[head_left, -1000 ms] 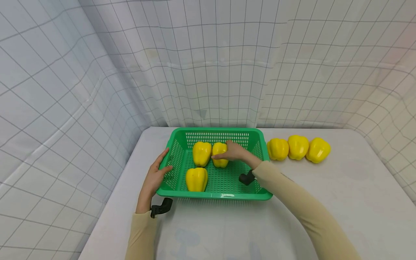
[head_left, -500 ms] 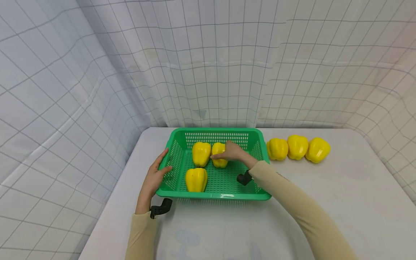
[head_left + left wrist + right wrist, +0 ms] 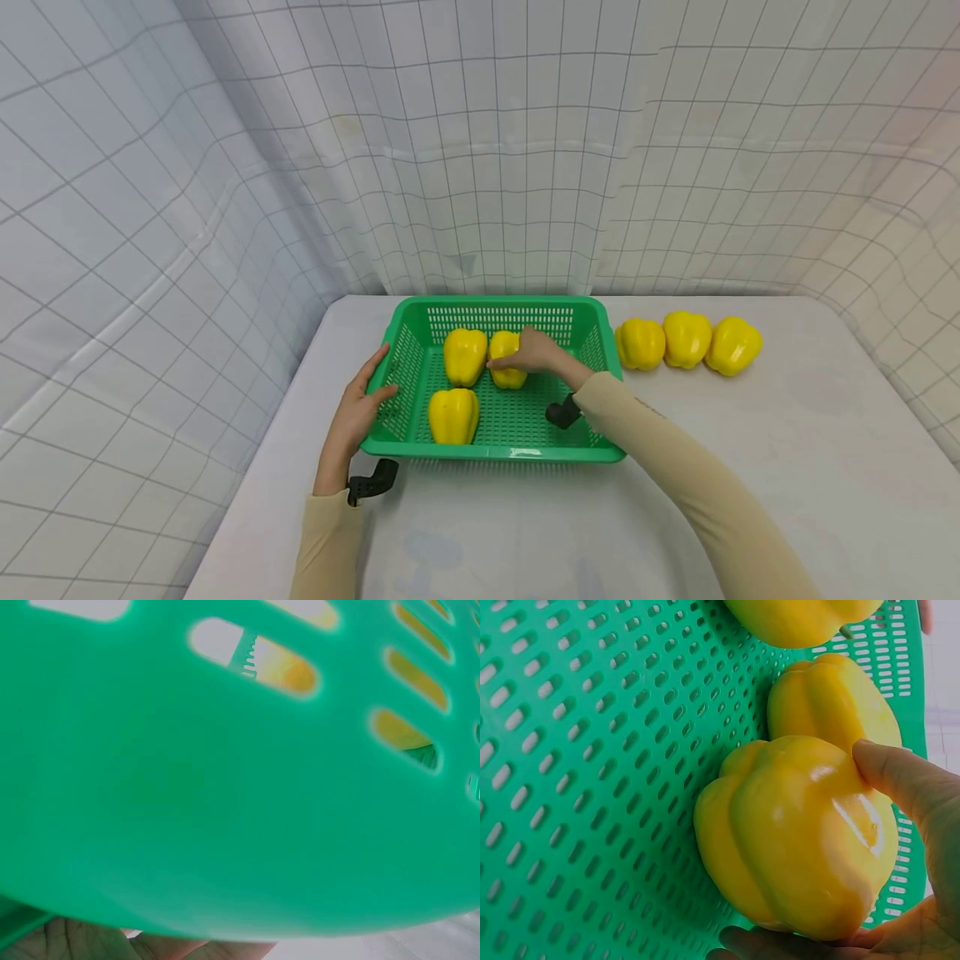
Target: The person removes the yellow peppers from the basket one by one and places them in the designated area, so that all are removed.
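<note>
A green slotted plastic basket (image 3: 495, 452) rests on the table. Its left rim is in the grip of my left hand (image 3: 354, 421), thumb over the inner wall and fingers outside. Inside the basket my right hand (image 3: 536, 352) holds a yellow bell pepper (image 3: 802, 832) between thumb and fingers; the pepper sits low, at the basket floor. To its left is a second yellow bell pepper (image 3: 465, 357), close beside it. A third yellow bell pepper (image 3: 453, 416) lies nearer the front wall. In the left wrist view the basket wall (image 3: 187, 772) hides most of the hand.
Several more yellow items are absent from the basket's left; three yellow bell peppers (image 3: 687, 340) lie in a row on the white table (image 3: 795, 450), right of the basket. White grid-patterned curtains (image 3: 480, 167) enclose the back and sides. Each wrist carries a black camera mount (image 3: 373, 481).
Between one second ago and half a second ago, my right hand and forearm shifted very slightly left. Both hands keep their holds, and the peppers stay practically where they were.
</note>
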`<state>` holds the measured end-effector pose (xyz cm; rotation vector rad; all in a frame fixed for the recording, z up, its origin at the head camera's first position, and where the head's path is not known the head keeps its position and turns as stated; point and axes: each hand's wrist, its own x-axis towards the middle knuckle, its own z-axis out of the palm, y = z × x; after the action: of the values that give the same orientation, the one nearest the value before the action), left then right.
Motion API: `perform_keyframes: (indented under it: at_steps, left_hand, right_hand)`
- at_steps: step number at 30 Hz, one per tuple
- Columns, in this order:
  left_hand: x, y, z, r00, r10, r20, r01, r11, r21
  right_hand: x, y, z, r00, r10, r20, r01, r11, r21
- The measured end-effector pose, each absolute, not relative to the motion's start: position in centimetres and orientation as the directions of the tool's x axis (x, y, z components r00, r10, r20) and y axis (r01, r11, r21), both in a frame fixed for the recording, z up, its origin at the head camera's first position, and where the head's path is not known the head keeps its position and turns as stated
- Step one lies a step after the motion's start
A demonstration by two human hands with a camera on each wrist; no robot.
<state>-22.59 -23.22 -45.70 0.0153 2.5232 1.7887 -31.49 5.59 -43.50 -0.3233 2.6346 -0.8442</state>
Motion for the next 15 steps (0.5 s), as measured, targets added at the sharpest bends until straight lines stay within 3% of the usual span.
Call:
perform_keyframes:
  at_steps: [15]
  left_hand:
    - [-22.7,-23.4,-45.8,-0.999,0.042,-0.028,-0.012,0.34,0.94]
  right_hand:
    - [-31.4,6.8,-43.5,-0.902,-0.317,-0.294,-0.077,0.787,-0.612]
